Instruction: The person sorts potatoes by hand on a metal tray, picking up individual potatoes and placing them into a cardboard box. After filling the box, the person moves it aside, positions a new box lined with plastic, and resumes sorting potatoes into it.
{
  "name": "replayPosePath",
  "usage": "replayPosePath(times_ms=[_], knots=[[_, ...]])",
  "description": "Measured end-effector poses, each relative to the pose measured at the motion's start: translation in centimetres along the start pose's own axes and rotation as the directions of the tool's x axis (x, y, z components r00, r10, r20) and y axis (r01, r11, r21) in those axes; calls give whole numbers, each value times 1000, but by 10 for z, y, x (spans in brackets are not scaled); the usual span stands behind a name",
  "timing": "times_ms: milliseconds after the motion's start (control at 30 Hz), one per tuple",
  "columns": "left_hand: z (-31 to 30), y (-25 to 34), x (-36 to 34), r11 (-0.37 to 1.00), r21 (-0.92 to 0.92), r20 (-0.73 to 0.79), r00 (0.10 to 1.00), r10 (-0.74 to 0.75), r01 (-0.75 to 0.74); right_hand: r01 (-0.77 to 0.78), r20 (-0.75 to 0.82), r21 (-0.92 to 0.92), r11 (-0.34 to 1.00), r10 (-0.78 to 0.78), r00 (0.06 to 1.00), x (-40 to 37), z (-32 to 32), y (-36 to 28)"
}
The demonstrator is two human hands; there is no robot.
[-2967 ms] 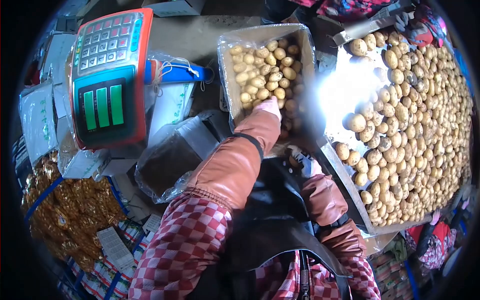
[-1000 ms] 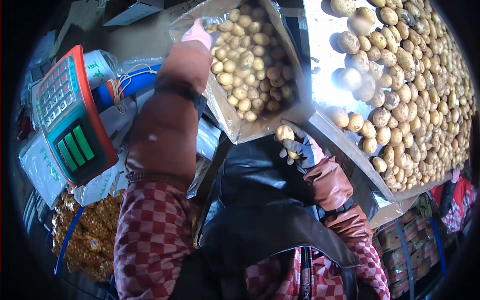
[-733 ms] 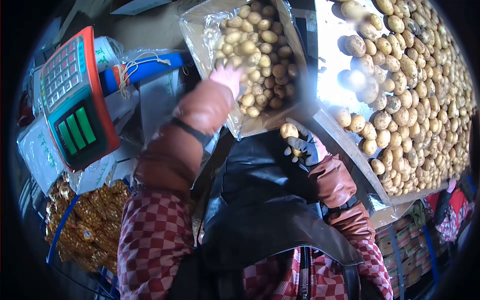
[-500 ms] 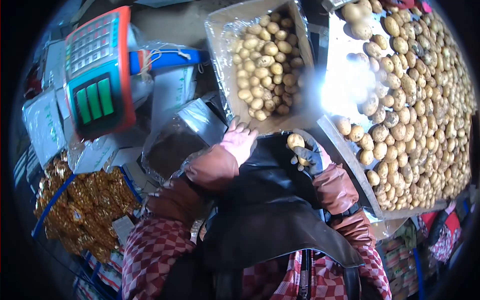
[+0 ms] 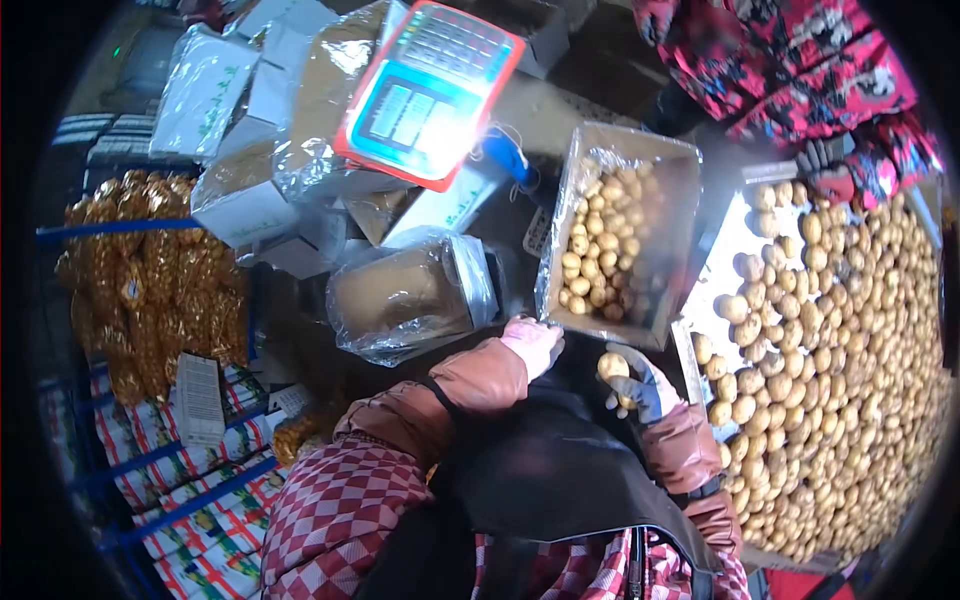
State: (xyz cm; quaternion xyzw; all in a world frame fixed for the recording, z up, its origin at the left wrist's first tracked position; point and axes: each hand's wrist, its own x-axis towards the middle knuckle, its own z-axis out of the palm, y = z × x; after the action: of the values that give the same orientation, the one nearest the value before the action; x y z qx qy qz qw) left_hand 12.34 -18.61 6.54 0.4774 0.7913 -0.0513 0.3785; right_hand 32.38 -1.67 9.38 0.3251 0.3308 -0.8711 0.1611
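The left hand (image 5: 533,346) reaches forward, back upward, fingertips at the near left corner of the box (image 5: 684,190); whether they grip it, I cannot tell. The gloved right hand (image 5: 640,383) angles inward, fingers curled around a potato (image 5: 612,366), pale yellow-brown and rounded, with a second potato (image 5: 626,403), partly hidden, just below. Ahead of both hands, similar potatoes (image 5: 605,240) lie in the box; a broad heap (image 5: 825,400) spreads right of the right hand.
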Motion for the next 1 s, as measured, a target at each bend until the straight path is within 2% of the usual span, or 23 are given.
replayPosePath(times_ms=[167,400,500,567,633,667,700,733,767,800,833,867,900,933,967,1000], knots=[[4,-1,2,998,-55,-101,994,28,-33,9,-7,-8,1000,-9,1000,-8,0,-1],[12,-1,8,997,-60,-88,995,39,-44,13,-22,-14,1000,-13,1000,-8,2,3],[10,-1,15,998,-41,-66,997,45,-48,1,-63,34,999,1,998,-10,8,0],[8,-4,21,998,-28,-48,998,46,-47,31,-92,-6,999,-31,995,-10,7,0],[3,-8,29,999,-29,-132,991,-22,18,55,-96,31,998,-52,994,-12,8,-3],[-18,-1,27,990,-89,-129,985,-116,105,80,-98,63,995,-74,992,-13,9,-6],[-24,-4,26,983,-138,-285,946,-157,122,80,-113,74,994,-71,991,-13,10,-9],[-4,-28,45,974,-174,-373,906,-203,146,120,-119,85,989,-109,987,-15,11,-13],[-5,-34,50,947,-292,-509,816,-273,135,155,-140,99,983,-141,980,-23,11,-15],[4,-49,65,872,-434,-412,811,-415,226,193,-219,36,980,-181,959,-32,12,-20],[6,-52,73,754,-594,-320,778,-540,280,269,-215,16,963,-260,941,-41,3,-24],[11,-53,75,758,-593,-302,798,-521,270,338,-352,37,941,-304,885,-51,-9,-21],[14,-59,75,429,-876,-22,871,-491,221,408,-472,41,912,-342,813,-60,-21,-19],[18,-66,78,4,-974,214,918,-334,228,463,-620,-36,886,-383,685,-72,-36,-23],[23,-72,81,-417,-862,353,932,-86,288,499,-736,-123,858,-416,534,-87,-54,-27],[36,-81,91,-350,-881,372,922,-102,317,552,-764,-292,781,-537,356,-101,-78,-30]])
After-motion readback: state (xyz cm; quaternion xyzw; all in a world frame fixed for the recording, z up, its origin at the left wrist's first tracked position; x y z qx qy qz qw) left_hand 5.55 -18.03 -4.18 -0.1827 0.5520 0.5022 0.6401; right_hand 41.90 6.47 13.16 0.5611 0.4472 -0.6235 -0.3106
